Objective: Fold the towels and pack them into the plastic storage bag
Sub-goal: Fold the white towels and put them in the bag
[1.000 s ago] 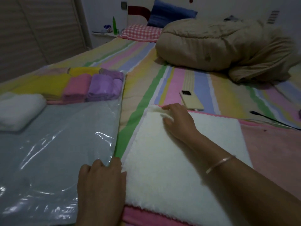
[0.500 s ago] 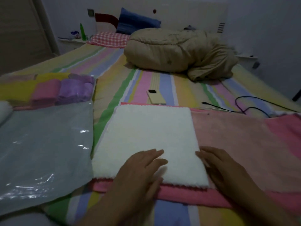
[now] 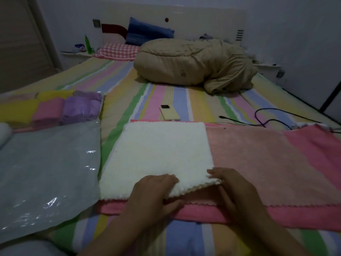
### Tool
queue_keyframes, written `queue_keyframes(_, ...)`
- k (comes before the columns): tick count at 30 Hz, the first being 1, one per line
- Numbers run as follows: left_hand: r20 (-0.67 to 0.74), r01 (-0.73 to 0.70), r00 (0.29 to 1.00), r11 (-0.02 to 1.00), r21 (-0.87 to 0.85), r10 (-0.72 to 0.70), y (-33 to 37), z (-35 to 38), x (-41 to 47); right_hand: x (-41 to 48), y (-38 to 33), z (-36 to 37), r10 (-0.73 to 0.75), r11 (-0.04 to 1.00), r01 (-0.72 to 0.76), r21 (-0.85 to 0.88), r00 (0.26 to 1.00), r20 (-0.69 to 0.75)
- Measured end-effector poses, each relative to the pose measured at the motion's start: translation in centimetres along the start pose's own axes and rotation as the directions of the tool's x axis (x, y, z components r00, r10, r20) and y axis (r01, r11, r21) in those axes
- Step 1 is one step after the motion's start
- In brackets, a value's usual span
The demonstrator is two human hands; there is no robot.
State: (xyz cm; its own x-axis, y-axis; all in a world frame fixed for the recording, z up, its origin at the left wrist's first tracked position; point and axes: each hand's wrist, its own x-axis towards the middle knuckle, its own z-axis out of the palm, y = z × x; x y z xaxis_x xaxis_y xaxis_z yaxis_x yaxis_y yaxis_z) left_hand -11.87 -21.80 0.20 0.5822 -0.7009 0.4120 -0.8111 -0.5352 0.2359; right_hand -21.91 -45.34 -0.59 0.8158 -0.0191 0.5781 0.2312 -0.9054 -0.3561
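A white towel (image 3: 158, 154), folded to a square, lies on a spread pink towel (image 3: 267, 163) on the striped bed. My left hand (image 3: 153, 194) grips the white towel's near edge, fingers on top and thumb beneath. My right hand (image 3: 232, 189) pinches its near right corner, which is lifted a little off the pink towel. The clear plastic storage bag (image 3: 46, 163) lies flat to the left. Folded yellow, pink and purple towels (image 3: 53, 109) sit at its far end, and a rolled white towel (image 3: 4, 132) shows at the left edge.
A pale yellow phone (image 3: 168, 112) lies just beyond the towels. A black cable (image 3: 267, 117) runs across the bed at the right. A bundled tan quilt (image 3: 193, 65) and pillows (image 3: 118, 50) fill the head of the bed.
My hands went from smoothing the white towel's left corners to its near edge. They now hold that edge, and the near right corner has risen off the pink towel.
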Motion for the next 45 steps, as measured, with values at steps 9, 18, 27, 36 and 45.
queue_keyframes(9,0.002,0.165,0.986,0.982,0.093,-0.166,-6.0,-3.6,-1.8,4.4,-0.8,0.4,0.292,0.911,-0.249,0.328,0.952,-0.088)
queue_keyframes(18,0.074,0.472,0.875,0.811,-0.346,-0.478,-12.6,-8.1,3.2,10.9,1.4,3.3,0.549,0.753,-0.395,0.527,0.819,-0.169)
queue_keyframes(27,0.141,0.623,0.676,0.46,-0.632,-0.723,-20.2,-2.1,14.1,18.1,8.4,6.5,0.658,0.727,-0.589,0.353,0.744,-0.115)
queue_keyframes(36,0.081,0.632,0.766,0.725,-0.276,-0.637,-22.8,1.5,15.8,19.4,11.1,9.0,0.743,0.668,-0.739,0.087,0.669,-0.021)
queue_keyframes(45,-0.249,0.22,0.952,0.962,0.16,-0.176,-17.8,0.5,17.3,17.5,8.4,6.9,0.863,0.473,-0.818,-0.328,0.505,-0.014)
